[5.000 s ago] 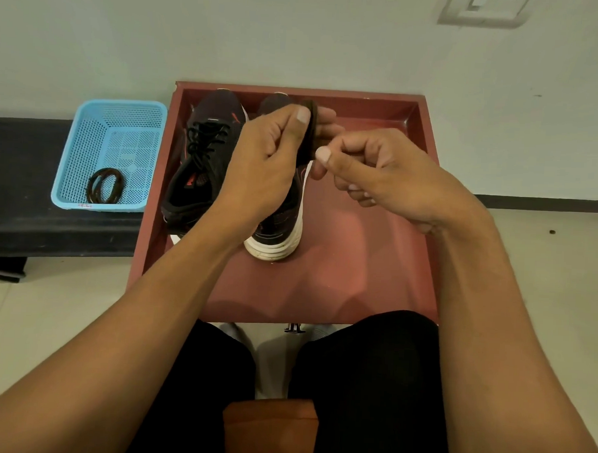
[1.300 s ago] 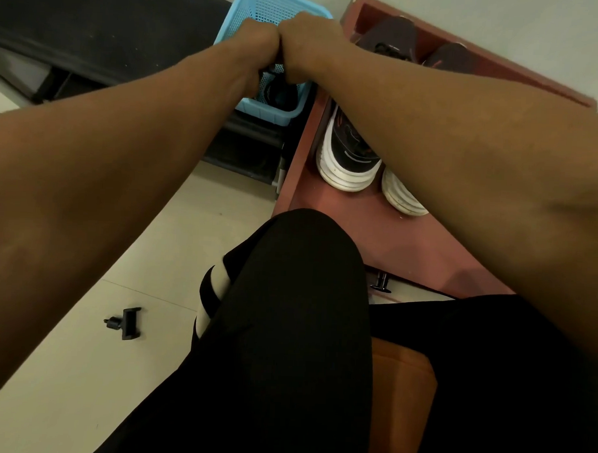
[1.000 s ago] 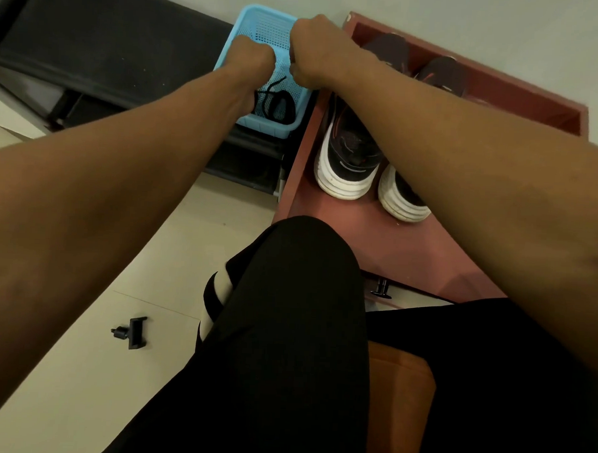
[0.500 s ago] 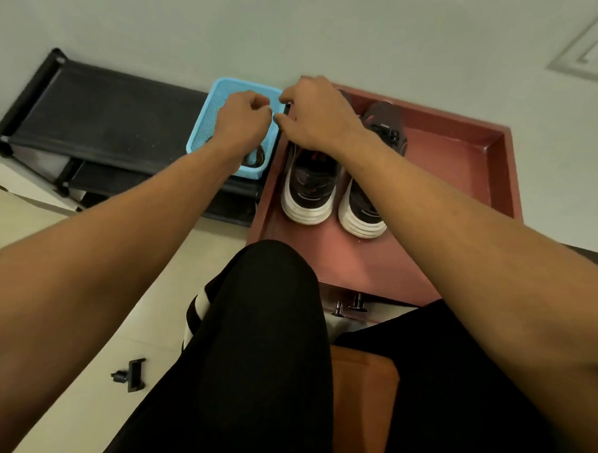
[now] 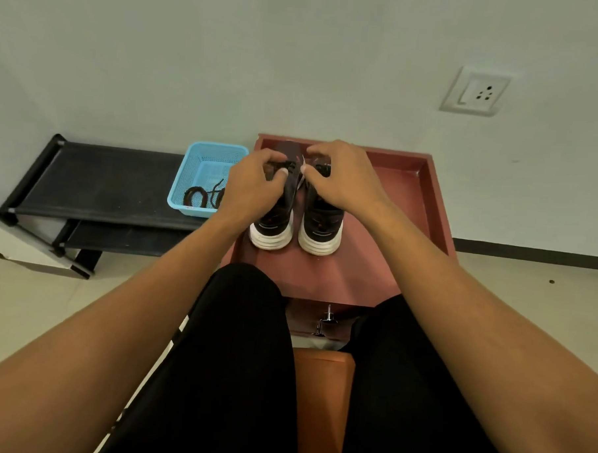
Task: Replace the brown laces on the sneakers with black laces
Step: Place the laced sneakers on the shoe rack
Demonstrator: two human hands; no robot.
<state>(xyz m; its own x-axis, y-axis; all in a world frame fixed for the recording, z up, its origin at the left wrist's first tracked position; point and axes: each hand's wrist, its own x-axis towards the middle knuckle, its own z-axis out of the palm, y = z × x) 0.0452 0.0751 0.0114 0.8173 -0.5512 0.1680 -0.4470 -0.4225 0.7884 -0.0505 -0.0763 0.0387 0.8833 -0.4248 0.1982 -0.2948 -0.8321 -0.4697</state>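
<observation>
The left hand (image 5: 255, 183) curls its fingers and thumb round the laced top of the left sneaker (image 5: 274, 221), where black laces (image 5: 286, 164) show. Just beside it, the right hand (image 5: 340, 180) grips the top of the right sneaker (image 5: 321, 230) in the same way. Both sneakers stand side by side, heels toward the person, in a red tray (image 5: 432, 198). Left of it, a blue basket (image 5: 197, 163) on a black worktop (image 5: 104, 183) holds the coiled brown laces (image 5: 201, 197).
</observation>
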